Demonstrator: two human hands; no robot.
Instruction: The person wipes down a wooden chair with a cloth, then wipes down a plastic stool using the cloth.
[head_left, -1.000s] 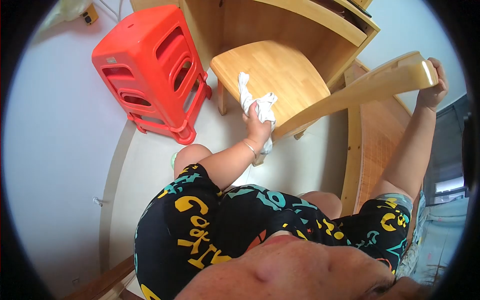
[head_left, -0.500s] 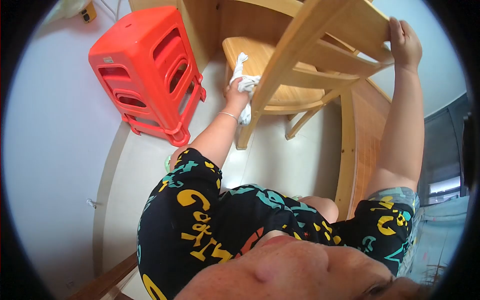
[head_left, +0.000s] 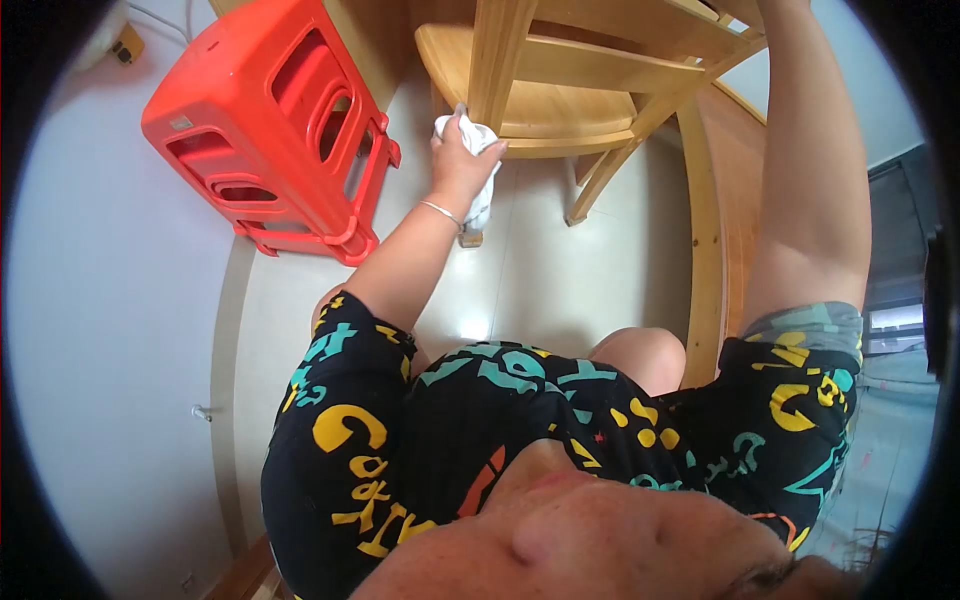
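Observation:
A crumpled white cloth (head_left: 482, 200) is gripped in my left hand (head_left: 460, 165), with the thumb bent over it. The hand presses the cloth around the rear leg of a light wooden chair (head_left: 575, 108), just below seat level. Part of the cloth hangs down along the leg, whose foot shows beneath it. My right forearm (head_left: 815, 170) reaches up toward the chair's backrest (head_left: 610, 62). The right hand itself is cut off by the top edge of the view, so its fingers are hidden.
A stack of red plastic stools (head_left: 270, 140) stands left of the chair, near the white wall (head_left: 100, 300). A small door stop (head_left: 201, 412) sticks out of that wall. To the right runs a wooden frame edge (head_left: 705, 240). Pale tiles (head_left: 560, 270) cover the floor.
My left hand and the cloth have shifted from beside the seat onto the chair's rear leg. The chair sits higher in view, and my right hand, earlier on the backrest's top rail, has left the frame.

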